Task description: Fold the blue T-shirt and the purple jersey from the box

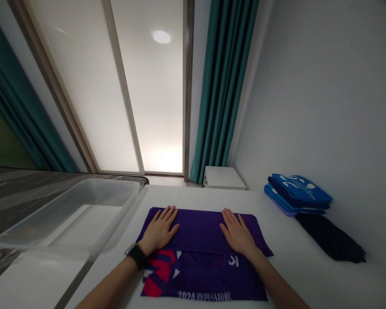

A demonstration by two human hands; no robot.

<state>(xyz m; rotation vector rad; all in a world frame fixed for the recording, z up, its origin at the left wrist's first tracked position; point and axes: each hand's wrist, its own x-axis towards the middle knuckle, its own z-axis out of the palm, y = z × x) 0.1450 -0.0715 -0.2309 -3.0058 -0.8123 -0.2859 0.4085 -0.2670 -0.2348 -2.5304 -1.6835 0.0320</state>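
A purple printed shirt [201, 231] is being pressed flat beneath the open, spread fingers of the left hand [159, 229] and the right hand [237, 233] (any sideways slide of the palms across the cloth could be rumpling it)

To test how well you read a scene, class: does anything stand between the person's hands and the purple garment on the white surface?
Nothing does. The left hand and right hand lie flat, directly on the folded purple printed garment.
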